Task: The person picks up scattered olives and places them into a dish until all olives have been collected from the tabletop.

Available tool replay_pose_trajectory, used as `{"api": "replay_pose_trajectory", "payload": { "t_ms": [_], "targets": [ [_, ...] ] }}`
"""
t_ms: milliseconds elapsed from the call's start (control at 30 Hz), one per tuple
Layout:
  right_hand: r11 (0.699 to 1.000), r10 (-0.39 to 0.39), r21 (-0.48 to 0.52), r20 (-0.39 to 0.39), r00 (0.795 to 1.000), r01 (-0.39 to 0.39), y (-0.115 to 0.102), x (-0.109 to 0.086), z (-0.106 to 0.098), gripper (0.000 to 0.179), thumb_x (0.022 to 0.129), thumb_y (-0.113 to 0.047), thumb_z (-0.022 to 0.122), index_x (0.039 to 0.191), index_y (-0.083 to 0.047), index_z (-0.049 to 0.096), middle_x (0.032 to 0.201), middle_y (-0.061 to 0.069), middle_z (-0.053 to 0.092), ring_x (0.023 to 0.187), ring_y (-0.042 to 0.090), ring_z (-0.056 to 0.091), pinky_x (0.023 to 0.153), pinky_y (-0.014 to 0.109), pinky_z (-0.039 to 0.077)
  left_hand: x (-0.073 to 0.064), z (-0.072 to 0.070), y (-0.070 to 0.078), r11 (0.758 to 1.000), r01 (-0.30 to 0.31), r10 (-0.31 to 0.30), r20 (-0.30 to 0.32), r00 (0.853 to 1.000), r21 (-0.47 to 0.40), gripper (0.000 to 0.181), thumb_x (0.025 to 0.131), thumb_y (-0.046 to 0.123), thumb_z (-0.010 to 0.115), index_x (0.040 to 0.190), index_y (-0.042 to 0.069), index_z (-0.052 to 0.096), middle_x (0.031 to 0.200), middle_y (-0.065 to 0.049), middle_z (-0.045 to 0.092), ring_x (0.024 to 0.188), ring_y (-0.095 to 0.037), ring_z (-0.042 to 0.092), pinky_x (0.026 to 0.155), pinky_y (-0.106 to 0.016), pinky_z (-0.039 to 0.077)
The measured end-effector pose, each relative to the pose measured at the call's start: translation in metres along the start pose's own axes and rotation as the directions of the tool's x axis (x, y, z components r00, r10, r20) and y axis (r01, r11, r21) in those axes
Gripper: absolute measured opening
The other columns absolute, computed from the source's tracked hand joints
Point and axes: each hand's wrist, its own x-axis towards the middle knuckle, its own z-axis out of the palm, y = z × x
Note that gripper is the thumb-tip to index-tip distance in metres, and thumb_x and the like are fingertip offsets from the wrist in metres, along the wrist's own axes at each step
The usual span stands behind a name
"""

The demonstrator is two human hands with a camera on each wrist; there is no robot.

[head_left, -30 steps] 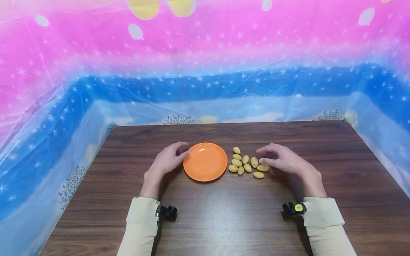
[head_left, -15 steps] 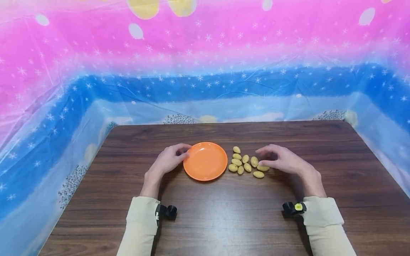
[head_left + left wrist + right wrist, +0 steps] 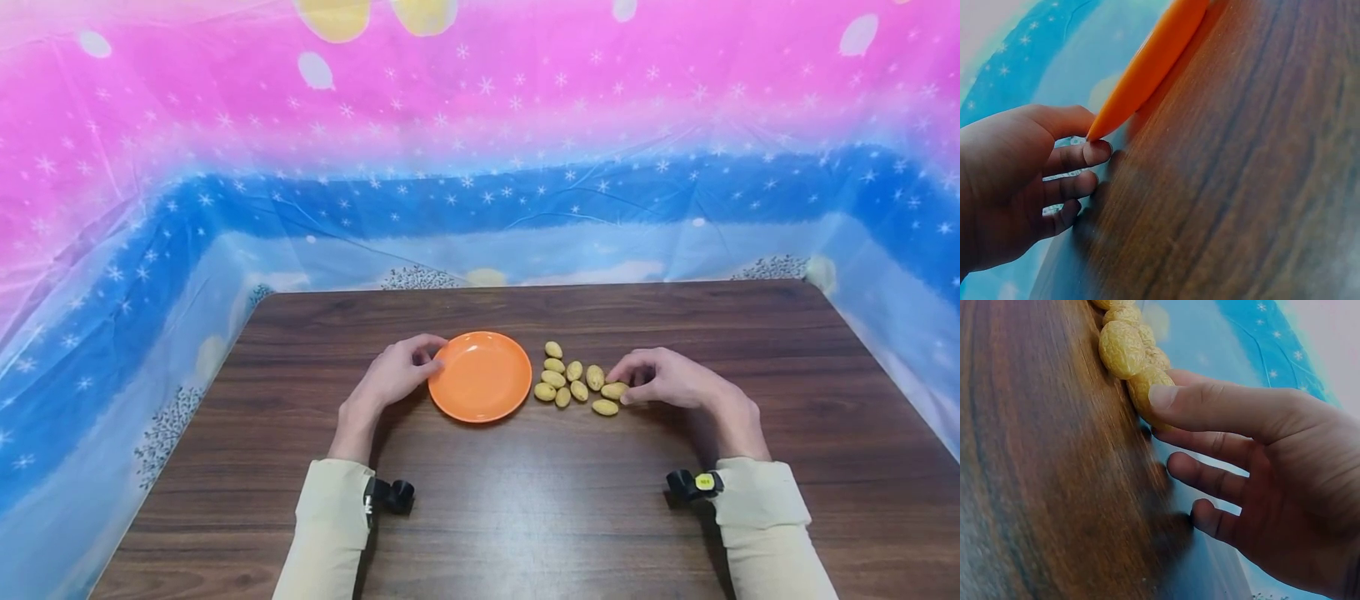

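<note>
My left hand point(image 3: 401, 371) pinches the left rim of a round, shallow orange plate point(image 3: 480, 379). In the left wrist view, the thumb lies on the rim and a fingertip point(image 3: 1099, 151) sits beneath it. My right hand point(image 3: 667, 379) holds a wrinkled yellow oval fruit point(image 3: 613, 391) between thumb and forefinger, at the right end of a loose group of similar fruits point(image 3: 553, 378). Seen from the right wrist, the thumb presses on the near side of that fruit point(image 3: 1141, 394), and the other fingers hang loosely curled above the table.
The dark wood-grain table point(image 3: 510, 517) has its far edge close to a pink and blue patterned cloth point(image 3: 480, 192). One fruit point(image 3: 605, 407) lies slightly nearer to me than the rest. Both wrists wear a small black camera point(image 3: 401, 497) on a strap.
My left thumb and fingers have come onto the plate's rim. The right hand has moved slightly right and down, and its thumb and forefinger have closed around the rightmost fruit.
</note>
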Motion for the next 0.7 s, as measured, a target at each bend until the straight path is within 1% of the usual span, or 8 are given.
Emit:
{"api": "replay_pose_trajectory", "payload": {
  "t_ms": [200, 367, 500, 700],
  "targets": [
    [1.0, -0.004, -0.017, 0.01, 1.0, 0.005, 0.0006, 0.0002, 0.0006, 0.026, 0.087, -0.018, 0.078, 0.113, -0.018, 0.074, 0.111, 0.0, 0.067, 0.09, 0.018, 0.057, 0.073, 0.036, 0.047, -0.0003, 0.0005, -0.001, 1.0, 0.01, -0.01, 0.004, 1.0, -0.024, 0.034, 0.099, 0.027, 0.065, 0.133, 0.022, 0.063, 0.087, -0.004, 0.06, 0.072, -0.021, 0.053, 0.065, -0.034, 0.041],
    [1.0, -0.01, -0.025, 0.015, 1.0, 0.01, 0.0, 0.0003, 0.0006, 0.025, 0.089, -0.018, 0.077, 0.114, -0.019, 0.074, 0.112, -0.001, 0.067, 0.09, 0.018, 0.056, 0.073, 0.036, 0.046, -0.0004, 0.0013, -0.0007, 1.0, 0.012, -0.012, 0.005, 1.0, -0.024, 0.035, 0.1, 0.029, 0.063, 0.134, 0.024, 0.061, 0.081, -0.004, 0.057, 0.067, -0.022, 0.051, 0.062, -0.033, 0.038],
    [1.0, -0.015, -0.023, 0.008, 1.0, 0.015, 0.0, 0.0002, 0.0007, 0.025, 0.089, -0.019, 0.077, 0.114, -0.019, 0.074, 0.112, -0.002, 0.067, 0.09, 0.018, 0.056, 0.076, 0.036, 0.046, -0.0004, 0.0024, -0.0015, 0.999, 0.022, -0.022, 0.005, 1.0, -0.029, 0.035, 0.1, 0.029, 0.062, 0.135, 0.025, 0.061, 0.078, -0.004, 0.056, 0.065, -0.022, 0.051, 0.06, -0.033, 0.037],
    [1.0, -0.016, -0.017, -0.007, 1.0, 0.016, -0.0006, 0.0014, 0.001, 0.025, 0.088, -0.019, 0.077, 0.114, -0.02, 0.074, 0.113, -0.001, 0.067, 0.089, 0.018, 0.056, 0.076, 0.035, 0.046, -0.0009, 0.0026, -0.0025, 0.999, 0.032, -0.032, 0.003, 0.999, -0.033, 0.035, 0.101, 0.03, 0.062, 0.135, 0.025, 0.06, 0.078, -0.005, 0.057, 0.066, -0.023, 0.053, 0.06, -0.032, 0.038]
  ]
}}
